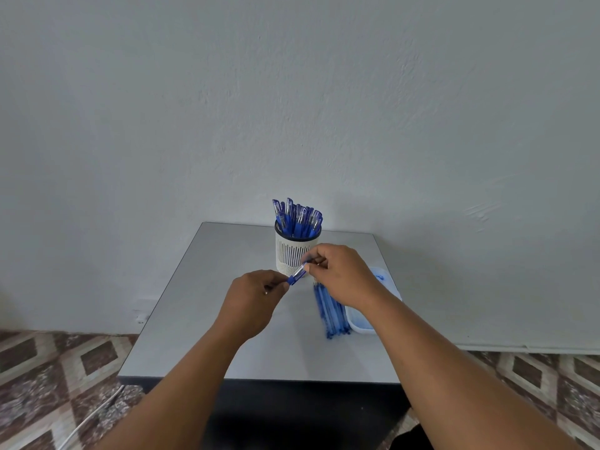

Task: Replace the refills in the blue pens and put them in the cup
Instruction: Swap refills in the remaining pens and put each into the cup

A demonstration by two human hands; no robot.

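- Head view, centre of the frame: a small grey table (201,319) stands against a pale wall (292,92), with patterned floor tiles (48,368) in the lower corners.
- At the table's far edge, just above frame centre, a white slotted cup (293,253) stands upright, packed with blue pens (297,217) whose capped ends stick out above its dark rim.
- Just below the cup, both hands meet over the table on one blue pen (297,273), which tilts up to the right in front of the cup's lower wall.
- The left hand (251,300), left of centre, has its fingers curled and pinches the pen's lower, dark blue end.
- The right hand (344,276), right of centre, pinches the pen's upper, clear end with thumb and fingertips.
- Under the right hand a bundle of blue refills (331,315) lies on the table, running toward the lower edge.
- Touching the bundle's right side, a pale plastic tray (358,323) sits partly hidden by the right forearm; its contents cannot be made out.
- A white cable (94,414) lies on the floor at lower left.
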